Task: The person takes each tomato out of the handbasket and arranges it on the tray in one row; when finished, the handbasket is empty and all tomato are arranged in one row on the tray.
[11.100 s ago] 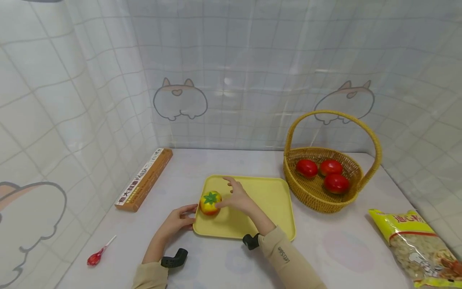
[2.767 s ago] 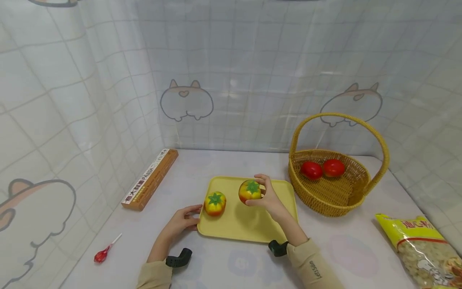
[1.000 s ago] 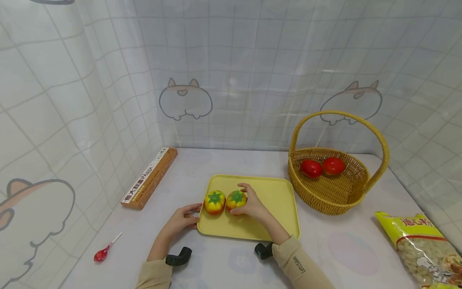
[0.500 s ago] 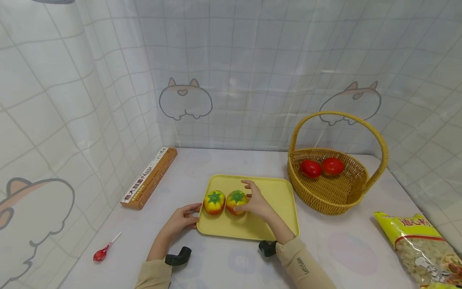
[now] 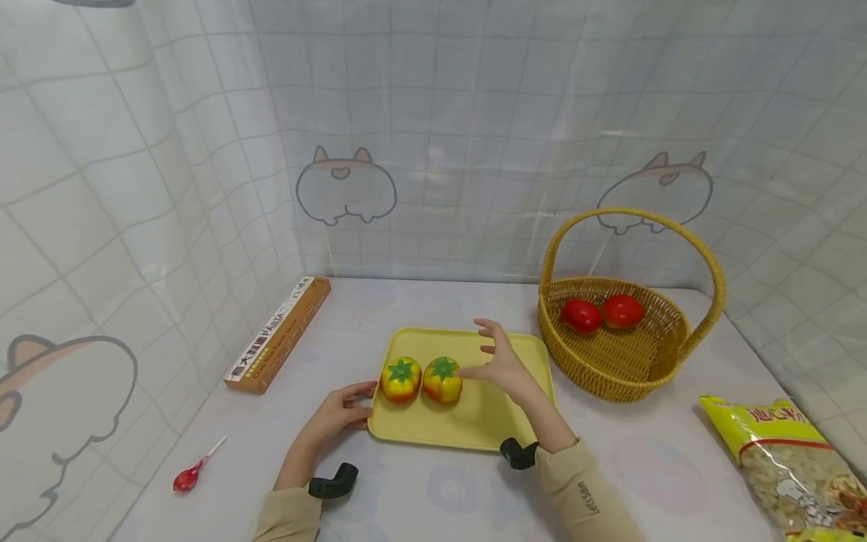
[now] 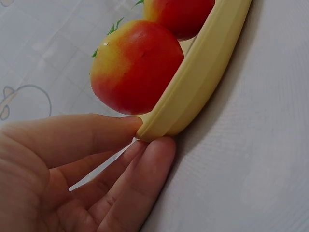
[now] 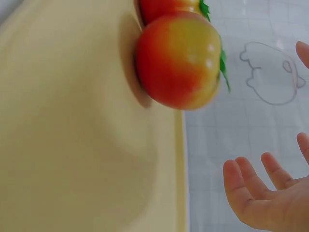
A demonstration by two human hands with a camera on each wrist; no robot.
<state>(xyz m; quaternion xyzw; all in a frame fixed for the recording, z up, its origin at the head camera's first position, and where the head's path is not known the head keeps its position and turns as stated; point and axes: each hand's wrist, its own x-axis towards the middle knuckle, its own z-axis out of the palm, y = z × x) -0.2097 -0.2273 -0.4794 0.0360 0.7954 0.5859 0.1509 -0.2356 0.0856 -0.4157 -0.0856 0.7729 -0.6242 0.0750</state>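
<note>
Two red-and-yellow tomatoes (image 5: 400, 380) with green leafy tops sit side by side at the left of a yellow tray (image 5: 488, 425). In the left wrist view, my left hand (image 6: 96, 164) pinches the tray's edge between thumb and fingers, close beside the nearer tomato (image 6: 137, 67). The head view has this left hand (image 5: 333, 415) at the tray's left side. My right hand (image 5: 506, 369) hovers over the tray, fingers spread and holding nothing, to the right of the second tomato (image 5: 442, 380). The right wrist view shows its fingers (image 7: 234, 181) apart from that tomato (image 7: 178, 60).
A wicker basket (image 5: 589, 376) with a tall handle stands at the back right, two red tomatoes (image 5: 581, 316) inside. A bag of pasta (image 5: 786, 459) lies at the right. Along the left are a long pasta box (image 5: 278, 335) and a red lollipop (image 5: 187, 477).
A third red tomato left the basket and now sits on the tray beside the first. My right hand released it and drew back up and right. The left hand stayed at the tray's edge.
</note>
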